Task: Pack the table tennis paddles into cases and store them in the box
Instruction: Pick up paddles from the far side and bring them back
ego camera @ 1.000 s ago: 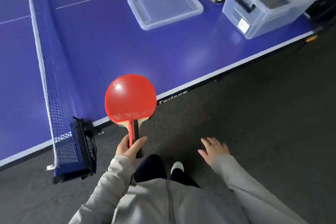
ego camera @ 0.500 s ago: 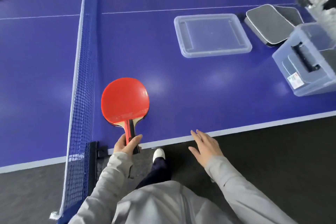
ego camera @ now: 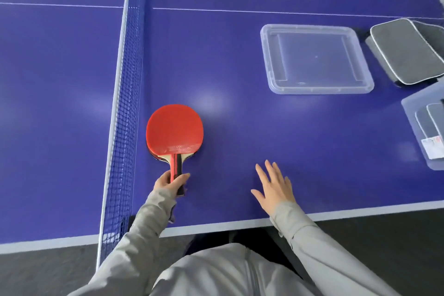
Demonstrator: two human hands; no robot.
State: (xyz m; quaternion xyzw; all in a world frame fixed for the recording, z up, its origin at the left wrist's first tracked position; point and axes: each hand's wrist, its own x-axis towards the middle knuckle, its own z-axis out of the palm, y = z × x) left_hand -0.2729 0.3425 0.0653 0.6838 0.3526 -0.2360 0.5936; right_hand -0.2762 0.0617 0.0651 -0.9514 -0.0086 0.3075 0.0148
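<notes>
My left hand (ego camera: 171, 181) grips the red paddle (ego camera: 175, 127) by its handle; my right hand (ego camera: 274, 188), spread and empty, is free for the grey case (ego camera: 406, 51).

- Bright, even light from above falls on the blue worktop (ego camera: 240, 60), leaving soft pale glare patches across its middle.
- Shadows are faint: only a thin dark rim lies under the red paddle (ego camera: 175, 127).
- Wide-angle distortion bows the worktop's near edge and the net (ego camera: 125, 103); the far right corner is smeared and blurred.
</notes>
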